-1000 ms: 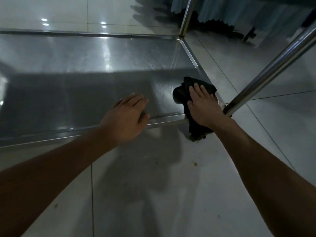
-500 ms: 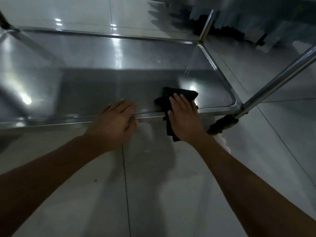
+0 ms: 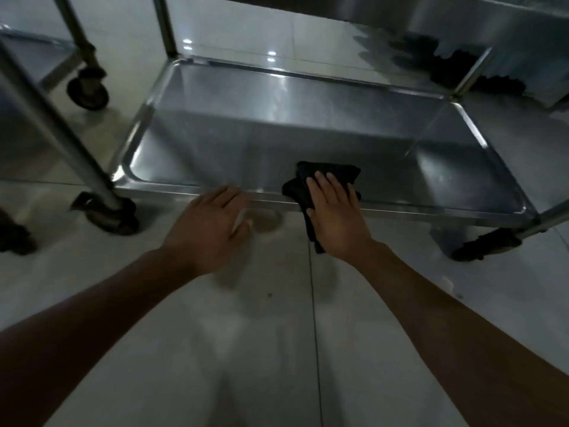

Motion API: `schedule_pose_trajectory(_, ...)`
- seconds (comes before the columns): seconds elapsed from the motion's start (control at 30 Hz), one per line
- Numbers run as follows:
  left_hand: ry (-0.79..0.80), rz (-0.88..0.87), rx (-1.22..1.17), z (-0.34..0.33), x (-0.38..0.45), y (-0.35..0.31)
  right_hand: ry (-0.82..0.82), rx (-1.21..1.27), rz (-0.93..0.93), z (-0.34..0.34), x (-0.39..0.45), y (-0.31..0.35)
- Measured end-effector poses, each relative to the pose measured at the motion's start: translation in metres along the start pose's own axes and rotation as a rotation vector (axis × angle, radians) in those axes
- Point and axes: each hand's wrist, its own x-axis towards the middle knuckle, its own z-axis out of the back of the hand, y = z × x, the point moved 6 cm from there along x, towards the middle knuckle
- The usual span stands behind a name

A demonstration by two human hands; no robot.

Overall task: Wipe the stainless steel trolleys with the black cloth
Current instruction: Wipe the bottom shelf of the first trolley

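Two bare forearms reach in from the bottom corners of the frame over a pale tiled floor. Left hand, centre frame: fingers straight and loosely spread, holding nothing, fingertips at the near rim of the trolley's bottom shelf; whether they actually touch the rim cannot be told. A second ago this hand lay on the rim with the thumb tucked under it; now the thumb sits free over the floor. Right hand, just right of centre: flat, fingers straight and together, pressing the black cloth down over the near rim. The cloth lies partly on the shelf surface, partly draped over the rim, with a tail hanging toward the floor below the palm. Since a second ago the cloth and right hand have travelled from the shelf's right corner, by the right-hand post, leftward along the rim to about mid-length. Judgement: the near edge is being wiped right to left, the right stretch is covered, the left half of the rim and the left corner remain. Beyond the hands the shelf runs back to two posts at upper frame. A near post with a castor stands at left. A second trolley's castor shows at upper left, apparently untouched so far.
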Motion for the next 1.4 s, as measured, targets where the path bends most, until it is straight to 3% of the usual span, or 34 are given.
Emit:
schedule_pose_trajectory(0.47, 0.020, 0.239, 0.058, 0.026, -0.073, 0.106, -0.057, -0.069, 0.366, -0.015, 0.066, 0.179)
schedule_pose_trajectory(0.67, 0.038, 0.333, 0.037, 0.032, -0.087, 0.130, -0.016, -0.122, 0.432, -0.017, 0.082, 0.232)
schedule_pose_trajectory(0.8, 0.027, 0.399, 0.002, 0.035, -0.087, 0.139, 0.034, -0.114, 0.471, -0.014, 0.092, 0.247)
schedule_pose_trajectory(1.07, -0.085, 0.606, -0.188, 0.038, -0.112, 0.130, -0.028, 0.180, 0.520, -0.001, 0.080, 0.246)
schedule_pose_trajectory(1.23, -0.012, 0.637, -0.151, 0.063, -0.149, 0.107, 0.048, 0.246, 0.512, 0.025, 0.042, 0.232)
schedule_pose_trajectory(1.4, 0.059, 0.637, -0.101, 0.129, -0.186, 0.073, 0.165, 0.271, 0.572, 0.086, -0.007, 0.234)
